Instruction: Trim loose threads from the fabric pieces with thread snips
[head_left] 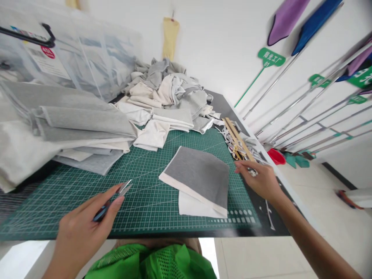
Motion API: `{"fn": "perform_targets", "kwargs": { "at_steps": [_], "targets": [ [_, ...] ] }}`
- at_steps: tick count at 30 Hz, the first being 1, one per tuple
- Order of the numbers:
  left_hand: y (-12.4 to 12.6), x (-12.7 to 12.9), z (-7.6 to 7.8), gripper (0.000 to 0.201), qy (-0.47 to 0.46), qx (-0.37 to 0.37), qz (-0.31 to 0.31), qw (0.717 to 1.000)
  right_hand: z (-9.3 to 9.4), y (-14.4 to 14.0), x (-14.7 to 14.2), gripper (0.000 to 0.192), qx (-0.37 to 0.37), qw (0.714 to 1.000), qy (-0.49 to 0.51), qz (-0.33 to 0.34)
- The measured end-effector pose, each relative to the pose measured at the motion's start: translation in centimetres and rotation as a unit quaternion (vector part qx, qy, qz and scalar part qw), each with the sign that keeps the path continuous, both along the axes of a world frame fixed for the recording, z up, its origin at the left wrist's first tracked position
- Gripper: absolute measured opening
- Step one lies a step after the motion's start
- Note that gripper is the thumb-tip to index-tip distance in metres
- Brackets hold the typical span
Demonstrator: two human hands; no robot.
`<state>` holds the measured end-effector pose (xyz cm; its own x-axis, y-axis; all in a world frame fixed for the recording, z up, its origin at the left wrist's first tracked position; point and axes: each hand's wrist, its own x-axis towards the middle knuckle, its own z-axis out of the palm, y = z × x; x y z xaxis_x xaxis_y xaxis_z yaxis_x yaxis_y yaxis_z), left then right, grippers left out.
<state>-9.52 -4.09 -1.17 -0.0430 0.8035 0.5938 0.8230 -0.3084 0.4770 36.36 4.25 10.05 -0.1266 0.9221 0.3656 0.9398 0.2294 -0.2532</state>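
Left hand (84,223), gripping thread snips (125,188), tips best kept off grey cloth (200,172); right hand (263,179), near surface's (225,106) right edge, fingers narrowed, contents unclear.

We have a black bench (257,197) bearing a green gridded mat (145,203), with grey cloth (200,170) on the mat, wooden strips (240,140) at the right, and a fabric heap (174,93) toward the back.

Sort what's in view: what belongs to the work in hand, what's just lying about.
Likely in use:
small metal-bladed snips, in the left hand
flat, pale-edged grey cloth
green gridded cutting mat

Probably just lying about:
red plastic container
blue fabric pad on pole
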Motion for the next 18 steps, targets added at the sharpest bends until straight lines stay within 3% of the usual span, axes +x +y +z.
{"fn": "perform_targets", "kwargs": {
  "at_steps": [3, 6, 11, 18],
  "targets": [
    [0.1, 0.1, 0.3, 0.031, 0.035, 0.001, 0.005, 0.999, -0.5, -1.4, -6.5, 0.019, -0.001, 0.984, 0.053, 0.169],
    [0.0, 0.1, 0.4, 0.030, 0.028, 0.006, -0.005, 1.000, -1.6, -1.4, -11.9, 0.023, -0.049, 0.960, 0.087, 0.262],
    [-0.2, -0.1, 0.4, 0.028, 0.011, -0.004, -0.016, 1.000, -3.8, 0.6, -16.0, 0.021, -0.129, 0.946, 0.135, 0.266],
    [0.0, 0.2, 0.5, 0.032, -0.005, -0.001, -0.028, 1.000, -5.7, 2.1, -15.5, 0.013, -0.174, 0.936, 0.153, 0.265]
  ]
}}
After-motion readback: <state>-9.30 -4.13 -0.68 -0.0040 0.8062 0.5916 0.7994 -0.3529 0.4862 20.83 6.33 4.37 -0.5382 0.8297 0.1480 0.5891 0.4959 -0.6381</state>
